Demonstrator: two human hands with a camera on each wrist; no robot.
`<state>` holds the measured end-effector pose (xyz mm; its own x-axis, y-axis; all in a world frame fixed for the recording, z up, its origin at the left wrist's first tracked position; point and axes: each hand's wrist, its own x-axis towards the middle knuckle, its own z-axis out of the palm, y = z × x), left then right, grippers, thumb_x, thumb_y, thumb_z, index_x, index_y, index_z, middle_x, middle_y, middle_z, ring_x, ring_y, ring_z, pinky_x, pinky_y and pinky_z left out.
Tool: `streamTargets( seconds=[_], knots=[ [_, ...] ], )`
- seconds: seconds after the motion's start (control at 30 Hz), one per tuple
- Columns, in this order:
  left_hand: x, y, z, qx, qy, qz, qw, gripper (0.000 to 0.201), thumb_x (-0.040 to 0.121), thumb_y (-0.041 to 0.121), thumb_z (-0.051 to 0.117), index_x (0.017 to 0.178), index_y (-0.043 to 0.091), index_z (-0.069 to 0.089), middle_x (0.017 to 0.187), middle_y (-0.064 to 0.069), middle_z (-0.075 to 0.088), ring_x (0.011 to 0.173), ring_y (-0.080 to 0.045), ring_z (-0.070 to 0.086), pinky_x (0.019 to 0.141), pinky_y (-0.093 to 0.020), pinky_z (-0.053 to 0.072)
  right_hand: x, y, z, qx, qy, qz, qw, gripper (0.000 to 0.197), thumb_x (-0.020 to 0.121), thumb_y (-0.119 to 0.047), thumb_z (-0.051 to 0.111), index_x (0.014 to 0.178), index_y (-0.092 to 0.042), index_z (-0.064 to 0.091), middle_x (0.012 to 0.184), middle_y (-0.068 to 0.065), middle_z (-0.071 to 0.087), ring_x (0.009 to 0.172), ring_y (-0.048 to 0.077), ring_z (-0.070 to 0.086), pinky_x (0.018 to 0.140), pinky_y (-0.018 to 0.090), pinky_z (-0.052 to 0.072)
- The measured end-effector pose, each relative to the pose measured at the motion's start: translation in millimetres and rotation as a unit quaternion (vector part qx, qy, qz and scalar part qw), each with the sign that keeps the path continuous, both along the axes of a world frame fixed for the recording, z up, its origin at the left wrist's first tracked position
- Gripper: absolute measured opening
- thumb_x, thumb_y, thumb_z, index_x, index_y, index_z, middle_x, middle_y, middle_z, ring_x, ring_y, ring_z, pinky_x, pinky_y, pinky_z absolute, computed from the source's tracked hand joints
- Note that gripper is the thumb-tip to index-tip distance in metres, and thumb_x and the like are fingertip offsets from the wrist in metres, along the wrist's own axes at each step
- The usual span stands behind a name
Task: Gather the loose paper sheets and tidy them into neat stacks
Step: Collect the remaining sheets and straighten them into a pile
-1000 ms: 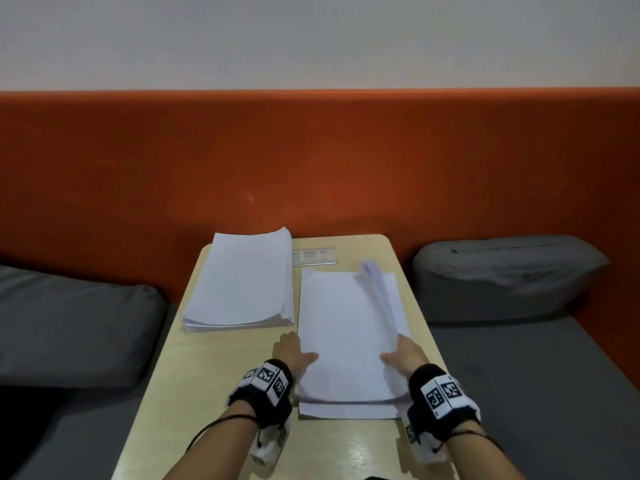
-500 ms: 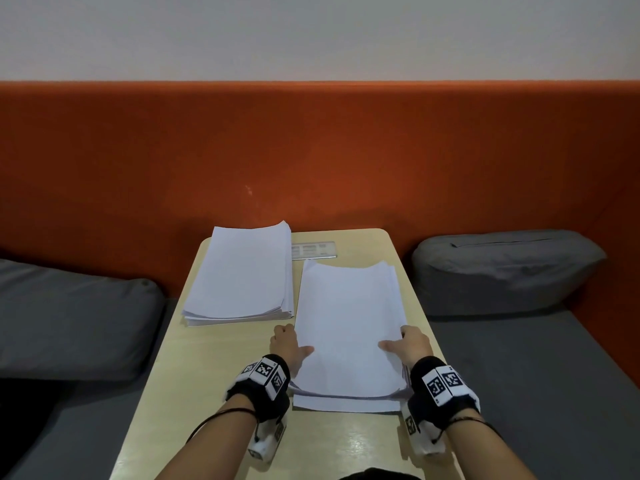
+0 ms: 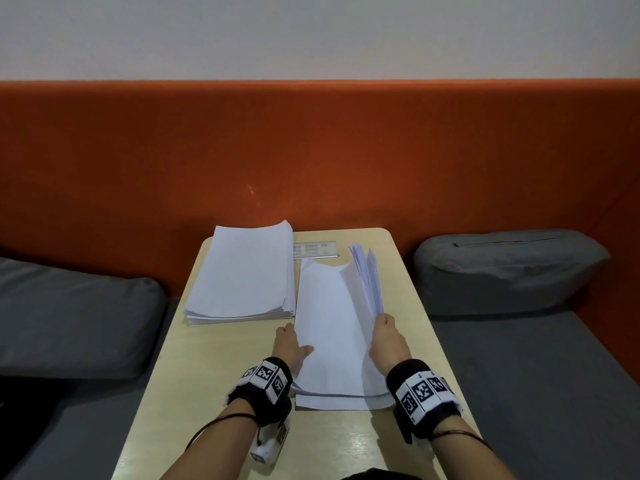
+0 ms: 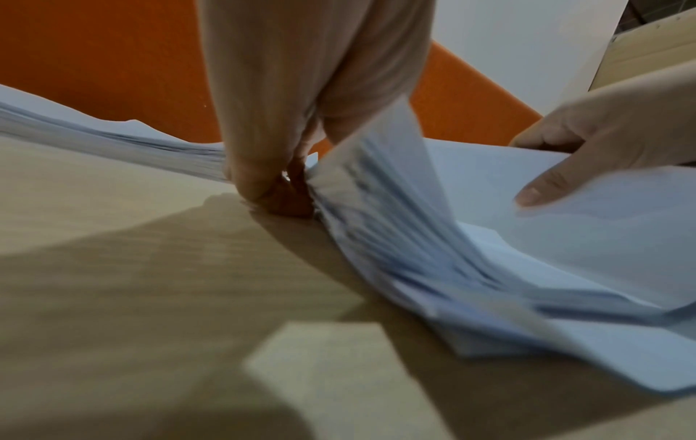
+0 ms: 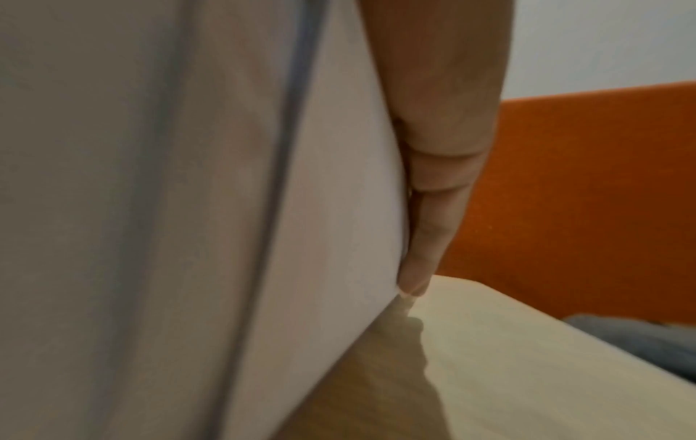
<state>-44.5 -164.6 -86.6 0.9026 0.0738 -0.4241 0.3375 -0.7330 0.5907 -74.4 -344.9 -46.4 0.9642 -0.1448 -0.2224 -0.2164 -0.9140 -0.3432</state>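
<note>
Two piles of white paper lie on the pale wooden table [image 3: 214,368]. The left stack [image 3: 239,271] rests untouched at the far left. The right stack [image 3: 329,334] sits between my hands. My left hand [image 3: 294,341] grips its left edge, thumb on top and fingers curled at the edge against the table [image 4: 275,190]. My right hand [image 3: 382,322] pinches the right edge and holds several sheets tilted up and fanned [image 3: 367,278]. In the left wrist view its thumb lies on top of the paper [image 4: 489,238]. In the right wrist view a finger [image 5: 433,208] lies along the lifted sheets [image 5: 188,208].
A clear ruler-like strip [image 3: 313,250] lies at the table's far edge behind the right stack. Grey cushions [image 3: 505,265] [image 3: 69,317] flank the table on a grey seat. An orange backrest [image 3: 311,150] runs behind. The table's right edge is close to my right hand.
Half a second ago the right stack lay flat under both hands. Now my right hand has raised its right edge, fanning the sheets upward. The left hand stays at the left edge.
</note>
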Motion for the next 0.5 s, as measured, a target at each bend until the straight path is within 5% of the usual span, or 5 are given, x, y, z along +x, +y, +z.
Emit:
streamTargets(
  seconds=[0.33, 0.5],
  knots=[
    [4, -5, 7, -0.066, 0.009, 0.036, 0.997, 0.061, 0.083, 0.012, 0.066, 0.135, 0.001, 0.036, 0.137, -0.014, 0.045, 0.125, -0.028, 0.046, 0.102, -0.038, 0.043, 7, -27, -18, 0.079, 0.069, -0.100, 0.989, 0.045, 0.094, -0.011, 0.049, 0.134, 0.001, 0.032, 0.139, 0.016, 0.035, 0.128, 0.030, 0.037, 0.103, 0.034, 0.036],
    [0, -23, 18, 0.055, -0.054, -0.049, 0.996, 0.053, 0.093, 0.011, 0.050, 0.138, 0.001, 0.025, 0.141, -0.013, 0.033, 0.130, -0.030, 0.032, 0.104, -0.036, 0.035, 5, -34, -23, 0.056, 0.073, -0.106, 0.990, 0.052, 0.093, -0.022, 0.053, 0.137, -0.004, 0.032, 0.147, 0.012, 0.024, 0.133, 0.029, 0.025, 0.105, 0.036, 0.033]
  ],
)
